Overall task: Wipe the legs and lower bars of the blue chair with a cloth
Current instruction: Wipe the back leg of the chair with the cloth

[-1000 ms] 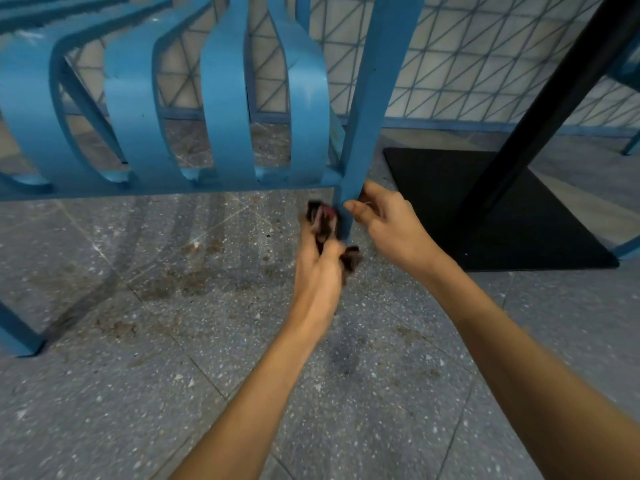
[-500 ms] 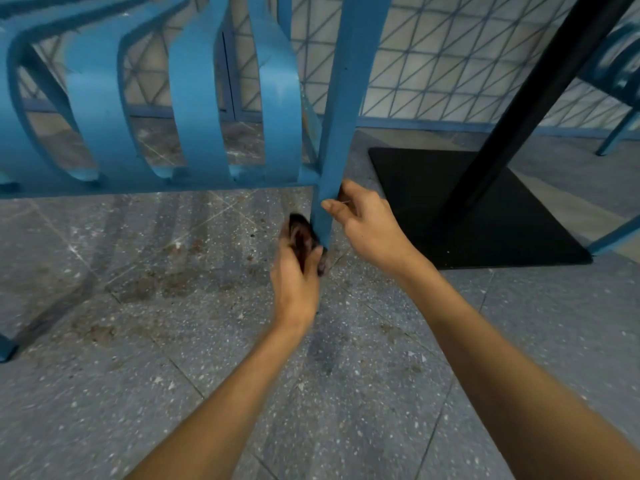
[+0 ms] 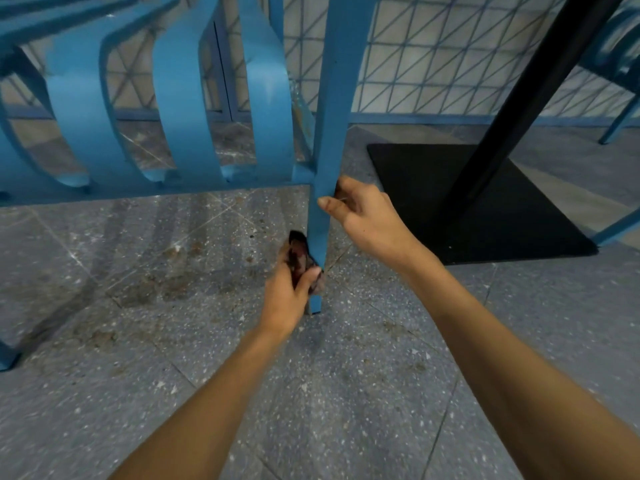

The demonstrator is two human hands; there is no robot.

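- The step in hand looks like wiping one leg (image 3: 325, 216) of the blue chair (image 3: 180, 109). This leg stands in the middle of the view, with its foot on the grey floor (image 3: 173, 393).
- The left hand (image 3: 289, 294) holds a dark cloth (image 3: 300, 259), with its fingers curled round it. It presses the cloth on the left side of the leg, low down, just above the foot.
- The right hand (image 3: 369, 218) grips the same leg higher up, just under where the low bar (image 3: 156, 194) joins it. Its thumb lies on the near face and its fingers go round the back. It seems to hold the chair steady.
- The cloth is dark and bunched up, so I cannot tell if it goes round the leg or only touches one side.
- The next move, I think, is to rub the cloth down to the foot. Then it should go round to the far side and the right side of the leg.
- After that, the low bar on the left needs a wipe. So does the other leg (image 3: 7, 355) at the left edge.
- The black table stand (image 3: 502, 209) sits to the right, apart from the leg, so it should not get in the way.
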